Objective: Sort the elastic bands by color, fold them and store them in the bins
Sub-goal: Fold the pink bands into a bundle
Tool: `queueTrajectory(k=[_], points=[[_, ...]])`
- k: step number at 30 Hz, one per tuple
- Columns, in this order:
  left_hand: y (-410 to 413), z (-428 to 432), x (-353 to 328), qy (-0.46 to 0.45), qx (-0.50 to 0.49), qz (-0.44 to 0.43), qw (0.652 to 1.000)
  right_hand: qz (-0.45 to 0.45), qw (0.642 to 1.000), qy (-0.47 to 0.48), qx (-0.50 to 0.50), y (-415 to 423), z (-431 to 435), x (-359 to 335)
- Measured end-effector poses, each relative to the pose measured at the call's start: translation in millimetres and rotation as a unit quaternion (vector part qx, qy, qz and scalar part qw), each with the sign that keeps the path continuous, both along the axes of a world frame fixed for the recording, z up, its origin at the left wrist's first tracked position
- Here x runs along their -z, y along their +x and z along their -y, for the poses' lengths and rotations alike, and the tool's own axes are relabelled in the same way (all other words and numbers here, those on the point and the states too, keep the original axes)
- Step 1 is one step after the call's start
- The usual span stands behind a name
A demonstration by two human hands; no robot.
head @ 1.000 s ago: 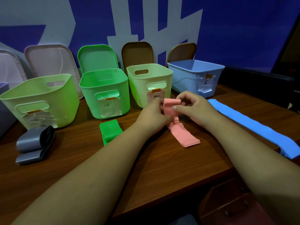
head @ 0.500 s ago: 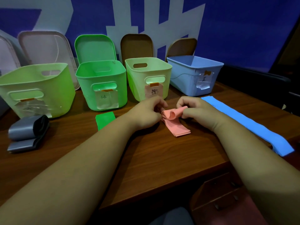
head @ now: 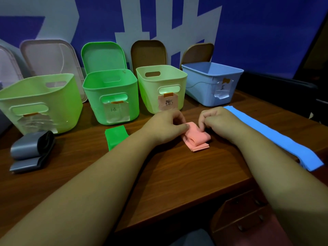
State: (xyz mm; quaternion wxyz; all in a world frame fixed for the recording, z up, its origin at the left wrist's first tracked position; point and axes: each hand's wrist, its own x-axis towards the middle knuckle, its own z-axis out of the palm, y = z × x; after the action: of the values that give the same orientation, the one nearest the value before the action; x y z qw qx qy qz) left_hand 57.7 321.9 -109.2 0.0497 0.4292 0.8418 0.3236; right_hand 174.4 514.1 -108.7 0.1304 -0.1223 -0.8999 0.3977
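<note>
A pink elastic band (head: 196, 138) lies folded into a short stack on the wooden table (head: 168, 178). My left hand (head: 164, 126) pinches its left side and my right hand (head: 217, 120) pinches its right side, both pressing it down. A folded green band (head: 115, 134) lies left of my left wrist. A grey band (head: 31, 150) sits loosely rolled at the far left. A long blue band (head: 276, 137) lies flat along the right. Behind stand four open bins: lime (head: 40, 102), green (head: 111, 95), pale yellow-green with a pink label (head: 161, 86), and blue (head: 211, 82).
Several lids lean against the blue wall behind the bins, among them a green lid (head: 103, 55) and a brown lid (head: 148, 54). The table's front edge runs diagonally at lower right, with a drawer unit (head: 248, 221) below it.
The pink band went from held up with a tail hanging down to a compact fold pressed on the table. Both hands came down with it.
</note>
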Motion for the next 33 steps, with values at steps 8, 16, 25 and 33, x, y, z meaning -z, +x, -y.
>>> queueTrajectory(k=[8, 16, 25, 33], points=[[0, 0, -2, 0.064, -0.015, 0.044, 0.997, 0.019, 0.997, 0.044, 0.053, -2, 2, 2], [-3, -4, 1, 0.069, -0.091, -0.02, 0.993, 0.017, 0.997, 0.049, 0.058, -2, 6, 0], [-3, -6, 3, 0.031, -0.098, -0.048, 0.994, 0.035, 0.996, 0.07, 0.036, 5, 17, -10], [-6, -6, 3, 0.033, -0.101, -0.044, 0.993, 0.046, 0.998, 0.024, 0.04, 2, 20, -10]])
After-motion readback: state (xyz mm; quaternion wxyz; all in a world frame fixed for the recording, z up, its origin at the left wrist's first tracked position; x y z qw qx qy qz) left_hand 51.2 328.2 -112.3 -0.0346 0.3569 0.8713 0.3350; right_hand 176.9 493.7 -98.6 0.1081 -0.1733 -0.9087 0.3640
